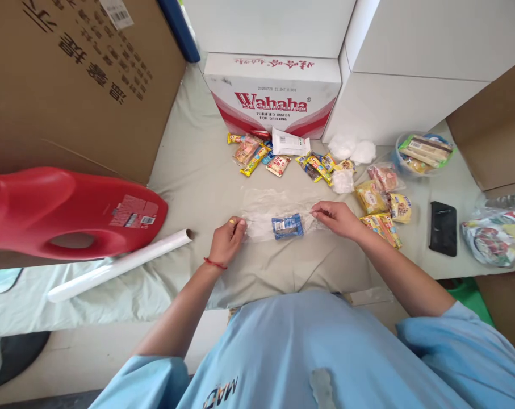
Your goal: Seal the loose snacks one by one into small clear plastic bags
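Note:
A sheet of clear plastic wrap (261, 205) lies crumpled on the cloth-covered table. On it sits a small blue snack packet (287, 226). My left hand (228, 241) pinches the wrap's left side, a little left of the packet. At the right side, my right hand (334, 218) has its thumb and fingertips closed on the wrap's other edge. Neither hand touches the packet. A long white roll (123, 264), seemingly of plastic wrap, lies to the left of my left hand. Yellow snack packets (382, 227) lie just beyond my right hand.
Behind stands a Wahaha water carton (274, 102), with several small snacks (252, 159) before it. A round tub (404, 162) holds more snacks. A black phone-like object (443, 229) lies at right. A large red jug (76, 213) stands left beside a cardboard box (87, 102).

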Available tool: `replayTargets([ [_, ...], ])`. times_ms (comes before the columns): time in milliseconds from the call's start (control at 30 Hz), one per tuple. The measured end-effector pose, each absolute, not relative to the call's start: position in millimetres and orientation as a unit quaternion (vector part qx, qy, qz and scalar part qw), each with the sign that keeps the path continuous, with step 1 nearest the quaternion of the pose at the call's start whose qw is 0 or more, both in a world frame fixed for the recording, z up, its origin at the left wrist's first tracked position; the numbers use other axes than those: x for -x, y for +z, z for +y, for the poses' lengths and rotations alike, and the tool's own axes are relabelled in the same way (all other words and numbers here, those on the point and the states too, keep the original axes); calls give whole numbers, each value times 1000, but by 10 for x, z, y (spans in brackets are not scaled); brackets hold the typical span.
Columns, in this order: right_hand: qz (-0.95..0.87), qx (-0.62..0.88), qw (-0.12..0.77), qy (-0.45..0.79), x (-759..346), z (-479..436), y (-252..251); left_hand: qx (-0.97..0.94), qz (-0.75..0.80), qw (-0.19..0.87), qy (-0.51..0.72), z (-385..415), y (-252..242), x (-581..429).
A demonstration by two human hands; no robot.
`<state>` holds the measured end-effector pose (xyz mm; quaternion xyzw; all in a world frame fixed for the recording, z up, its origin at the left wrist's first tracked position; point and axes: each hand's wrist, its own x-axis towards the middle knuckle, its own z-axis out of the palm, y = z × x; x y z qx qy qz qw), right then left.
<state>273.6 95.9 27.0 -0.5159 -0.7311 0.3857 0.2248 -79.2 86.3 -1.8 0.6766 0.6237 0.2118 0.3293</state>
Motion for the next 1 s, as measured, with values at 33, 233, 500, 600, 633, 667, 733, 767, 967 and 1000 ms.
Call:
replayTargets([
  [33,-722,535,206,388,-2726,1017,197,-666,639,320,216,891,-43,764],
  [233,-759,603,141,202,-2633,1013,115,-623,700,256,237,918,-148,648],
  [500,-883,388,195,180,-2118,1006,357,-528,743,178,372,826,-101,624],
  [600,-882,395,160,200,-1997,1035,243,-570,701,12,428,628,52,566],
  [633,-879,401,158,205,-1982,1039,216,-611,663,-14,433,555,101,516],
  [667,-875,406,158,211,-1978,1039,201,-663,612,-18,430,492,139,448],
  [733,-870,408,160,226,-1992,1040,201,-770,496,30,400,412,162,271],
  [767,-867,408,160,236,-2009,1046,211,-806,450,64,379,402,146,174],
  [967,-859,409,142,275,-2184,1294,251,-858,432,126,247,528,-42,-174],
  [1000,-855,428,140,259,-2202,1372,242,-861,435,129,231,538,-45,-179],
])
